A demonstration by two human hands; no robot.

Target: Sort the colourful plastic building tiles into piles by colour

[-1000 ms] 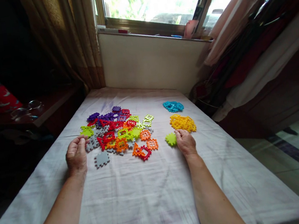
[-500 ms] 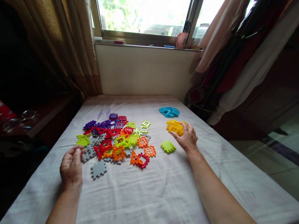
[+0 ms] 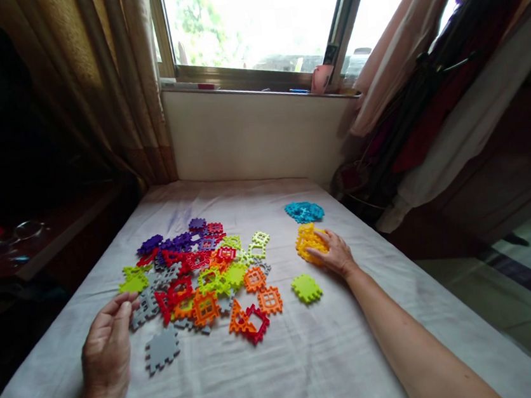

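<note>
Our right hand (image 3: 336, 251) has moved from the lone lime tile (image 3: 307, 289) to the yellow pile (image 3: 309, 243), leaving that tile lying flat on the counter (image 3: 286, 382). We see the yellow pile on the right part of the cloth, its notched pieces overlapping. Our right hand has its fingers spread and slightly curved over the pile's right side, touching it and hiding some pieces.

We judge that this hand is gathering or straightening the pile. A clean release would call for easing the fingers off evenly, so that no notched edge catches.

Just beyond the yellow pile sits the blue pile (image 3: 304, 212); on its near side is the lime tile, apart from both. Well to its left spreads the mixed heap (image 3: 235, 276) of purple, red, orange, lime and grey pieces. The grey tile (image 3: 162, 349) lies farther left and nearer to us than the yellow pile.

Our left hand (image 3: 106, 348) is well left of the yellow pile, by the heap's edge, thumb and forefinger close together; we cannot tell whether they pinch a piece. Far left of the pile lie glasses (image 3: 29, 230), and beyond it is the window (image 3: 250, 22). We can read no brands, labels or writing.
</note>
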